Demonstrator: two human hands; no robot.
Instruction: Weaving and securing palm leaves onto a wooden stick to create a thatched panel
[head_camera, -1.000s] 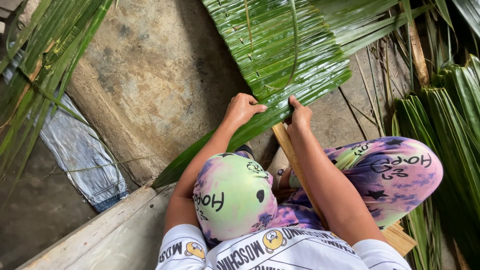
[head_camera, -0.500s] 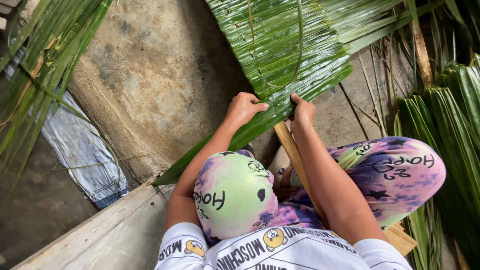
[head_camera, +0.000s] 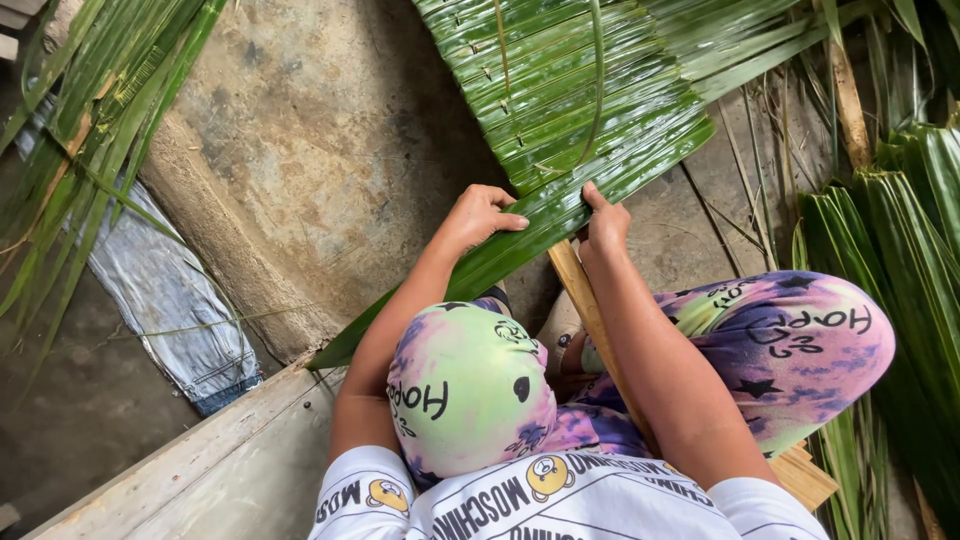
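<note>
The one camera sits on my head and looks almost straight down over my knees; it is close, with my shirt at the near edge and my left hand and right hand mid-frame; the far edge reaches the woven palm leaves; concrete floor lies left.

Glossy ribbed green palm-leaf panel, pale smooth wooden slat, rough matt concrete floor.
</note>
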